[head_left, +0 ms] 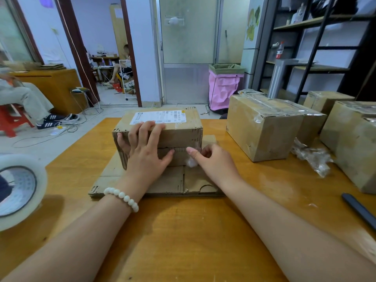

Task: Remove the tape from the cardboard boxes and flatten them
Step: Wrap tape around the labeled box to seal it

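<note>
Fingers (142, 133) of left hand (147, 157): lying nearly straight and spread, pressing on the top front edge of the small brown labelled cardboard box (183, 133), gripping nothing. Box: standing mid-table on a flattened brown cardboard sheet (168, 183), itself resting on the orange wooden table (183, 231). Right hand (215, 162): curling, thumb and fingers apparently pinching a whitish clear tape strip (191, 162) at the front seam, though blur is hiding the contact. Handling: box is looking light, stiff and dent-prone. Tape is looking thin and clingy, likely tearing; best taken at its loose end and peeled low along the seam.
</note>
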Demonstrator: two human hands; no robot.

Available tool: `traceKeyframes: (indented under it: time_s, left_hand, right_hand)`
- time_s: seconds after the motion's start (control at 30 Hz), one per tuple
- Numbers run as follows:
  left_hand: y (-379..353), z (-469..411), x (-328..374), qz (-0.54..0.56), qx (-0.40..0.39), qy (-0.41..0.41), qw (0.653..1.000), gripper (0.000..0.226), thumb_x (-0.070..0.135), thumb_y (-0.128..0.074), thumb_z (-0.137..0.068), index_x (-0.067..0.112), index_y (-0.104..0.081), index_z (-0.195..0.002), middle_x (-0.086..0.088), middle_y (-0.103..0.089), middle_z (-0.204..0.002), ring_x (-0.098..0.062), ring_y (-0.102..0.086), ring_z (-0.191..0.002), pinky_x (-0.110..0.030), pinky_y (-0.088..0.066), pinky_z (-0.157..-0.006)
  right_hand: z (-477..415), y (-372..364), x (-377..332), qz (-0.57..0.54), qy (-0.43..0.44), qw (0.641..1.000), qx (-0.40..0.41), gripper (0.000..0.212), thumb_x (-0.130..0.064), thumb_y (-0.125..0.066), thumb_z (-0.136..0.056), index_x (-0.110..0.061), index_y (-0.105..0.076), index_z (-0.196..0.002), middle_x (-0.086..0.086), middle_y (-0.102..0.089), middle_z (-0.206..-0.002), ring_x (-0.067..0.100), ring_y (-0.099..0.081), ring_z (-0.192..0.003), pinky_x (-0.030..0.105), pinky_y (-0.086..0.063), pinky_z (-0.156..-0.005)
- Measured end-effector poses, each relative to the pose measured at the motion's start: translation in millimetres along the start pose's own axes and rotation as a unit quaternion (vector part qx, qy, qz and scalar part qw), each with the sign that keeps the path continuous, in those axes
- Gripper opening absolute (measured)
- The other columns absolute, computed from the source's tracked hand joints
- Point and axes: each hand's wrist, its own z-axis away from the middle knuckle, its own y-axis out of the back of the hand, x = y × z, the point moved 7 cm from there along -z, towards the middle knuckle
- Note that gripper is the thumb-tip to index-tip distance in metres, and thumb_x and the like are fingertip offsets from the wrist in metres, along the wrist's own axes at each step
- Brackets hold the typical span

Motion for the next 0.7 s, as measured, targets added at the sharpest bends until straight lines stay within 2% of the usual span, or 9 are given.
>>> traceKeyframes:
  time_s: [0.13,0.27,0.33,0.4,0.47,0.53,0.6,0.63,0.7]
  left_hand:
    - [-2,-1,-2,0.026,0.003,0.005,1.0,0.062,0.055,-0.05,-0.077,0.024,-0.038,-0.129,-0.001,-0.03,-0.132,-0.027,-0.023,-0.128,-0.068,-0.036,-0.1]
    - [-1,-2,-8,0.028,0.011,0.011,0.999,0.059,0.054,-0.052,-0.078,0.024,-0.04,-0.128,-0.003,-0.035,-0.131,-0.028,-0.026,-0.128,-0.067,-0.032,-0.103]
    - [1,-3,-11,0.026,0.02,0.008,0.999,0.058,0.053,-0.053,-0.079,0.022,-0.042,-0.126,-0.006,-0.04,-0.13,-0.028,-0.028,-0.128,-0.066,-0.029,-0.105]
    - [2,-3,-13,0.026,0.025,0.007,0.999,0.057,0.053,-0.054,-0.079,0.021,-0.043,-0.125,-0.007,-0.042,-0.129,-0.028,-0.03,-0.127,-0.066,-0.028,-0.105]
    - [3,-3,-14,0.032,0.026,0.009,0.999,0.057,0.053,-0.054,-0.08,0.02,-0.043,-0.125,-0.006,-0.043,-0.129,-0.029,-0.032,-0.128,-0.066,-0.028,-0.105]
    - [4,-3,-15,0.042,0.026,0.011,0.999,0.057,0.052,-0.054,-0.08,0.018,-0.044,-0.125,-0.007,-0.043,-0.129,-0.031,-0.034,-0.128,-0.065,-0.029,-0.106]
    - [4,-3,-16,0.045,0.022,0.009,0.999,0.058,0.052,-0.054,-0.08,0.018,-0.044,-0.125,-0.007,-0.043,-0.13,-0.031,-0.034,-0.128,-0.065,-0.029,-0.106]
    - [3,-3,-16,0.046,0.021,0.009,0.999,0.058,0.052,-0.054,-0.08,0.018,-0.044,-0.125,-0.006,-0.043,-0.13,-0.031,-0.034,-0.128,-0.066,-0.029,-0.106]
    - [4,-2,-16,0.044,0.025,0.008,0.999,0.058,0.052,-0.055,-0.08,0.018,-0.044,-0.125,-0.008,-0.044,-0.13,-0.031,-0.034,-0.129,-0.064,-0.024,-0.11]
  right_hand:
    - [-6,0,-2,-0.006,0.03,0.999,0.037,0.039,-0.047,-0.046,-0.095,-0.013,-0.058,-0.08,-0.002,-0.052,-0.083,0.011,-0.049,-0.075,0.023,-0.037,-0.061]
    - [-9,-4,5,-0.076,0.034,0.996,-0.044,0.029,-0.028,-0.044,-0.099,-0.008,-0.065,-0.094,0.001,-0.054,-0.101,0.015,-0.053,-0.094,0.023,-0.043,-0.078]
    - [-11,-5,12,-0.111,0.001,0.991,-0.071,0.031,-0.024,-0.046,-0.099,-0.002,-0.067,-0.097,0.003,-0.057,-0.109,0.019,-0.056,-0.099,0.032,-0.048,-0.086]
    - [-12,-4,19,-0.112,-0.046,0.991,-0.058,0.032,-0.024,-0.049,-0.096,-0.002,-0.065,-0.08,0.005,-0.06,-0.092,0.022,-0.057,-0.083,0.035,-0.047,-0.075]
    - [-11,-5,22,-0.102,-0.091,0.99,-0.038,0.029,-0.025,-0.049,-0.092,-0.011,-0.052,-0.067,0.005,-0.048,-0.07,0.02,-0.044,-0.066,0.03,-0.034,-0.06]
    - [-11,-6,20,-0.08,-0.098,0.991,-0.029,0.019,-0.028,-0.049,-0.093,-0.013,-0.053,-0.081,0.002,-0.048,-0.081,0.015,-0.044,-0.07,0.027,-0.033,-0.061]
    - [-11,-5,17,-0.094,-0.089,0.991,-0.022,0.031,-0.028,-0.05,-0.094,-0.013,-0.043,-0.12,0.002,-0.044,-0.112,0.013,-0.049,-0.09,0.026,-0.039,-0.07]
    - [-11,-4,17,-0.118,-0.084,0.989,-0.024,0.038,-0.025,-0.051,-0.094,-0.016,-0.035,-0.127,0.001,-0.042,-0.119,0.013,-0.05,-0.094,0.026,-0.042,-0.072]
    - [-12,-7,14,-0.159,-0.064,0.984,-0.052,0.027,-0.017,-0.05,-0.094,-0.018,-0.043,-0.12,0.003,-0.051,-0.118,0.014,-0.053,-0.094,0.028,-0.045,-0.075]
